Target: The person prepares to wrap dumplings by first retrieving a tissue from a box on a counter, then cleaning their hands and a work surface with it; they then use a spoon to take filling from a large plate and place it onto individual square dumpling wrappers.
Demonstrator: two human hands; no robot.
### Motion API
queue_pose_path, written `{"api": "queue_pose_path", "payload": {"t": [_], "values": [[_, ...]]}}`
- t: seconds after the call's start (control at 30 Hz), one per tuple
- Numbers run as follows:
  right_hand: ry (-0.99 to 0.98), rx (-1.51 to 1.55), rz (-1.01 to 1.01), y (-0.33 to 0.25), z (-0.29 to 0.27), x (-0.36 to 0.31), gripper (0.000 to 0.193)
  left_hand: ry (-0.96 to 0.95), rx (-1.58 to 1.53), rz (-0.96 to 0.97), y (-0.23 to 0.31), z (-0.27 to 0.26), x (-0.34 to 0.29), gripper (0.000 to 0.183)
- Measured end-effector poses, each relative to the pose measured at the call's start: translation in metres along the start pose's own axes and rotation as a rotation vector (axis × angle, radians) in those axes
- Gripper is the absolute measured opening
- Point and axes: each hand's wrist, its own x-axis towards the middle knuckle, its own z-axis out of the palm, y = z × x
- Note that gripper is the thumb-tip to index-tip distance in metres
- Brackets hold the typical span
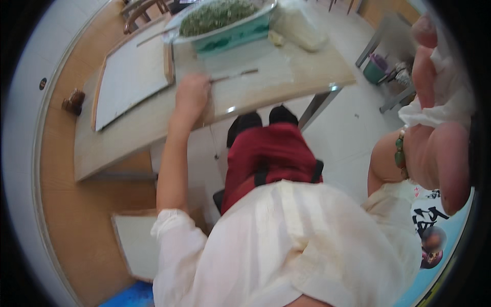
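Observation:
My left hand (193, 97) is closed at the near edge of the table, slightly blurred. From it a slim, dark stick-like tool (235, 75) points right over the tabletop; its exact kind is unclear. Close to the camera at the far right, my right hand (442, 148) is raised, with its fingers bent around a crumpled white tissue or thin cloth (444, 110). A green bead bracelet (399, 151) circles that wrist. Left of my left hand lies a wood-framed white board (135, 77). Beyond it stands a green-and-white basin (232, 38) heaped with chopped green leaves (217, 18).
A clear plastic bag (299, 25) lies beside the basin on the table (317, 69). Another framed board (138, 245) leans low at the left. On the tiled floor at the right stands a green bucket (376, 69) near a grey table leg. A wooden chair (143, 13) is at the back.

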Motion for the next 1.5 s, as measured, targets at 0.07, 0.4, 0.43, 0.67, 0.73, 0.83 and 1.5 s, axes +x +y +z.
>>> {"api": "queue_pose_path", "payload": {"t": [0.07, 0.4, 0.43, 0.67, 0.73, 0.83, 1.5], "values": [[0.026, -0.058, 0.003, 0.008, -0.011, 0.009, 0.046, -0.091, 0.056, 0.016, -0.005, 0.014, 0.015, 0.011], [0.227, -0.146, 0.085, 0.091, -0.055, 0.052, 0.042, -0.135, -0.064, -0.067, 0.006, -0.004, 0.005, 0.007], [0.242, -0.134, 0.099, 0.099, -0.059, 0.052, 0.042, -0.187, -0.093, -0.091, 0.010, -0.009, -0.005, 0.005], [0.392, -0.114, 0.022, 0.109, -0.036, 0.048, 0.041, -0.117, -0.153, -0.145, 0.014, -0.006, 0.005, 0.004], [0.409, -0.020, 0.012, 0.116, 0.004, 0.036, 0.041, -0.019, -0.127, -0.138, 0.006, -0.014, -0.007, 0.006], [0.324, 0.095, 0.021, 0.092, 0.067, 0.015, 0.041, 0.192, -0.134, -0.335, 0.013, -0.042, -0.041, 0.013], [-0.637, -0.141, 0.072, 0.076, 0.236, -0.073, 0.055, 0.667, -0.736, -0.621, 0.008, -0.099, -0.076, 0.010]]}}
